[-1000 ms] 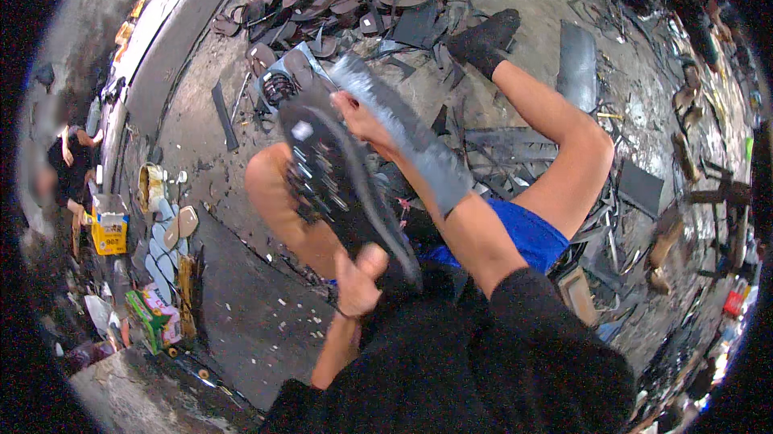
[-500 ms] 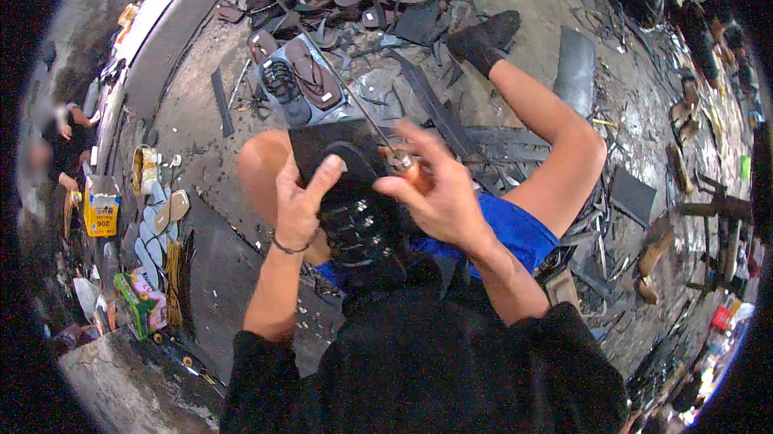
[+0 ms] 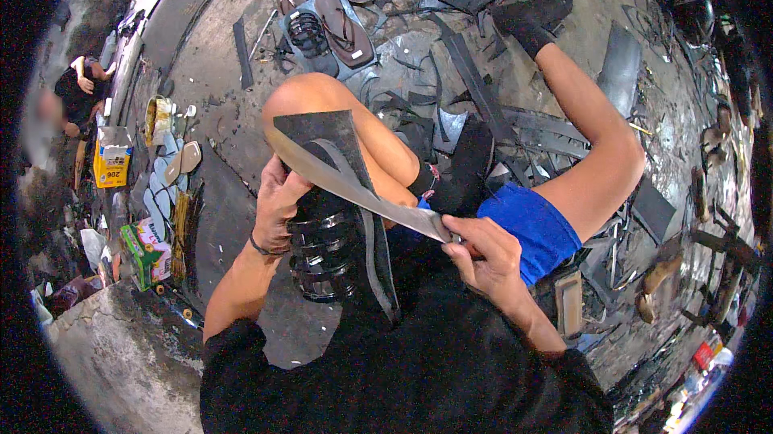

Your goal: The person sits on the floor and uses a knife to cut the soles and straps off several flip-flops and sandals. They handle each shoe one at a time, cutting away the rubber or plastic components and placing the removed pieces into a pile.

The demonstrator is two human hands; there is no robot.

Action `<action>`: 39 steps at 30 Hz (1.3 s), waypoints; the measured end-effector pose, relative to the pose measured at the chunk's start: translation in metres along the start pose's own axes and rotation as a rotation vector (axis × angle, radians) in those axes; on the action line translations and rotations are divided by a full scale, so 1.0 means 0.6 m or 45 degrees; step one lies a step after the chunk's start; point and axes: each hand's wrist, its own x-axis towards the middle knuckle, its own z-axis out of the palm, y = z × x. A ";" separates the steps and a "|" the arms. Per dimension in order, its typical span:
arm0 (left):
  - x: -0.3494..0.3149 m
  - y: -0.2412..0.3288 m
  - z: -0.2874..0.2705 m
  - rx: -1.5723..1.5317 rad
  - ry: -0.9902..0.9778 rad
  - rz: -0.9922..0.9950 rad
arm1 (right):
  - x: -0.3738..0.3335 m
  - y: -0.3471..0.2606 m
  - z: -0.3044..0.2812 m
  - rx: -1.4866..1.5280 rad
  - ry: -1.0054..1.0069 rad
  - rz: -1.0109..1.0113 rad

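I sit on the ground with a black rubber sole piece [image 3: 330,217] propped against my bent left knee. My left hand [image 3: 278,204] grips its left edge. My right hand [image 3: 483,253] is closed on the handle of a long flat knife [image 3: 354,184]. The blade runs up and left across the sole, its tip near my left hand. A thin black rubber strip [image 3: 374,265] curls down from the sole where the blade crosses it. My right leg stretches out, with a black sock [image 3: 531,19] on the foot.
Black rubber offcuts [image 3: 475,88] and strips litter the concrete. A pair of finished sandals [image 3: 342,27] lies on a sheet ahead. A yellow box [image 3: 111,164], a green packet [image 3: 145,253] and pale soles [image 3: 183,160] sit at the left. Another person [image 3: 76,92] crouches far left.
The sole was held high and flat a second ago, then lowered to my lap. Now it leans on my knee and the knife lies across it.
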 end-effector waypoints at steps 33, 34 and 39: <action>-0.042 -0.096 0.154 -0.113 -0.498 -0.043 | 0.130 -0.033 0.004 0.922 -0.021 0.330; -0.022 -0.112 0.174 -0.430 -0.309 0.019 | 0.122 -0.024 -0.001 0.869 0.007 0.328; 0.082 -0.083 0.236 -0.907 0.136 0.069 | 0.114 -0.025 -0.029 0.735 0.225 0.294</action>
